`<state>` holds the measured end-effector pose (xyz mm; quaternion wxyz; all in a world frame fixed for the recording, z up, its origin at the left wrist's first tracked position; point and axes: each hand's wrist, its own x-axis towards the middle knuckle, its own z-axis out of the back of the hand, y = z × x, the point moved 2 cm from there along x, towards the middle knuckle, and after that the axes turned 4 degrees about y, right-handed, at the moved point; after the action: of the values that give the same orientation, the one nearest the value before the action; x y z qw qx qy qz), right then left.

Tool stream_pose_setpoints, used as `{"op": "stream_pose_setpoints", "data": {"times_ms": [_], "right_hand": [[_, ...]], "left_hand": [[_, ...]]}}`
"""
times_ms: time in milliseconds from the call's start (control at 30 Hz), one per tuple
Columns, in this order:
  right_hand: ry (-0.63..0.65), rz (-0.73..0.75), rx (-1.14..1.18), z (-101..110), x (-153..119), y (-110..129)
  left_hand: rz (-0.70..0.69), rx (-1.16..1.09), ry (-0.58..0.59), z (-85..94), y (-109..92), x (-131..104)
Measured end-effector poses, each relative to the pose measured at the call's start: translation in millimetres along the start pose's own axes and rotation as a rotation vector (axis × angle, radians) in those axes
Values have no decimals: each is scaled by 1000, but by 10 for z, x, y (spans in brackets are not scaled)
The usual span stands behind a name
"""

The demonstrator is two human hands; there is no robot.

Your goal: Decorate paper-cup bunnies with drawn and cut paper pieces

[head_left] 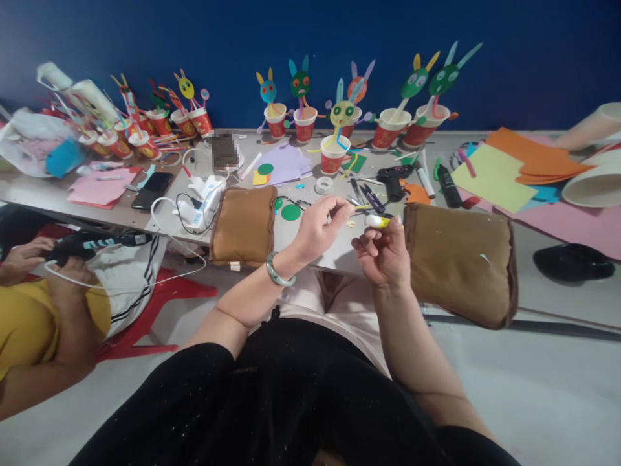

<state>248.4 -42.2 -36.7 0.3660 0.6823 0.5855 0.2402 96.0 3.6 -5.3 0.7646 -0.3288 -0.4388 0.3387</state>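
Observation:
Above the table's front edge, my left hand (321,226) pinches a thin yellow strip (359,208) between thumb and forefinger. A green bangle (279,270) circles that wrist. To its right, my right hand (385,254) holds a small yellow tube with a white end (376,221) between thumb and fingers, its white end facing left. A small pale disc (350,224) lies on the table between the hands. Behind them are a roll of white tape (323,186) and a red cup (334,155) with a pale yellow paper figure standing in it.
Brown cushions (244,225) (458,262) flank my hands. A black glue gun (392,182), coloured paper (495,175) and more cups with figures (388,129) lie behind. At left are a power strip (206,204), a phone (152,191) and a seated person's hands (29,255) with a black tool.

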Motion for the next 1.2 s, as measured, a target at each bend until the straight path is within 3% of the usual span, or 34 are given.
{"op": "stream_pose_setpoints", "data": {"times_ms": [333, 533, 800, 1000, 1200], "right_hand": [[41, 67, -57, 1, 14, 39], [17, 73, -34, 4, 11, 41], [56, 78, -36, 27, 25, 39], [60, 45, -39, 16, 50, 3], [30, 36, -26, 47, 34, 29]], "left_hand": [[37, 2, 74, 190, -119, -16], [82, 77, 19, 412, -86, -67], [134, 109, 332, 716, -169, -325], [182, 65, 123, 871, -23, -155], [229, -250, 150, 802, 184, 29]]}}
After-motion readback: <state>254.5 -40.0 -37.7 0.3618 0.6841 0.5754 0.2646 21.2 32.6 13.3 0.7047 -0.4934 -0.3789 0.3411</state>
